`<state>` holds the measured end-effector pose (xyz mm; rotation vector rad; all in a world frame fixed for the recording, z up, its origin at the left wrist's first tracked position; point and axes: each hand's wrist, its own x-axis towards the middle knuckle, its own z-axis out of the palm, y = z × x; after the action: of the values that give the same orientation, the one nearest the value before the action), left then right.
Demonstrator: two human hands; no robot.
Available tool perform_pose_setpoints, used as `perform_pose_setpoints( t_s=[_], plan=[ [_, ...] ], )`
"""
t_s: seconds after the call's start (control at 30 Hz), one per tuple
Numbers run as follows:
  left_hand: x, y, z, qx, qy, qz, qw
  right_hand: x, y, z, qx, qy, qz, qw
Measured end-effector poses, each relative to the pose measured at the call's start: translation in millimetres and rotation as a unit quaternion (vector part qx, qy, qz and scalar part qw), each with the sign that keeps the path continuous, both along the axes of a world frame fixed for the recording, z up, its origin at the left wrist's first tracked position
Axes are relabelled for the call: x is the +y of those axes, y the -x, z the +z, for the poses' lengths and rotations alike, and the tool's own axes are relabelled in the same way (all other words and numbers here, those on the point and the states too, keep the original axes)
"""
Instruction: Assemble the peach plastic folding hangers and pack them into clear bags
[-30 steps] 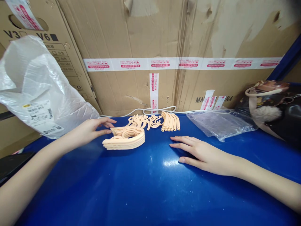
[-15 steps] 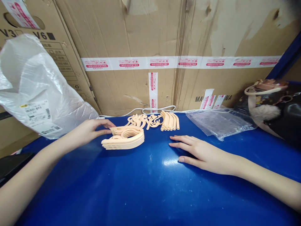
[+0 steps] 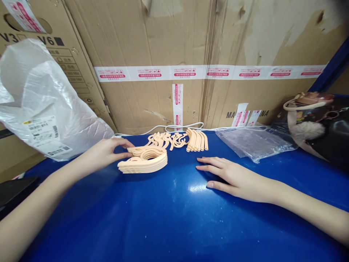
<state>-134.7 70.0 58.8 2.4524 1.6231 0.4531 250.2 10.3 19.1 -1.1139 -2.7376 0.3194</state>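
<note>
A neat stack of beige curved plastic pieces (image 3: 144,165), with a round opening through it, lies left of centre on the blue tabletop. At its left end is my left hand (image 3: 107,154), thumb on the near side and fingertips on the far side of the stack's back arm, with the fingertips partly hidden. My right hand (image 3: 227,176) rests palm down on the table, fingers spread, holding nothing. Behind the stack lie small hook-shaped beige pieces (image 3: 178,140). To their right, several beige curved bars (image 3: 197,140) sit side by side, beyond my right fingertips.
A white plastic mailer bag (image 3: 54,109) leans at the left against a cardboard box (image 3: 152,43). A flat clear plastic bag (image 3: 253,142) lies at the back right, beside a dark bag (image 3: 332,134). A white cable (image 3: 152,129) runs along the table's back edge.
My left hand has shifted very slightly, its thumb a little lower at the stack. My right hand and the pieces have not moved.
</note>
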Motion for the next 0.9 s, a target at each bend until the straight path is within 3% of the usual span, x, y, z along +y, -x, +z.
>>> perform_pose_setpoints(
  t_s=[0.53, 0.77, 0.9],
  plan=[
    [-1, 6, 1.9, -0.009, -0.027, 0.006, 1.000, -1, 0, 1, 0.002, 0.002, 0.000, 1.000],
    [-16, -7, 13.1, -0.022, -0.137, 0.022, 0.990, -1, 0, 1, 0.007, 0.003, 0.001, 1.000],
    [-38, -43, 7.2, -0.005, -0.237, -0.060, 0.970, 0, 0, 1, 0.015, -0.001, 0.002, 1.000]
  ],
)
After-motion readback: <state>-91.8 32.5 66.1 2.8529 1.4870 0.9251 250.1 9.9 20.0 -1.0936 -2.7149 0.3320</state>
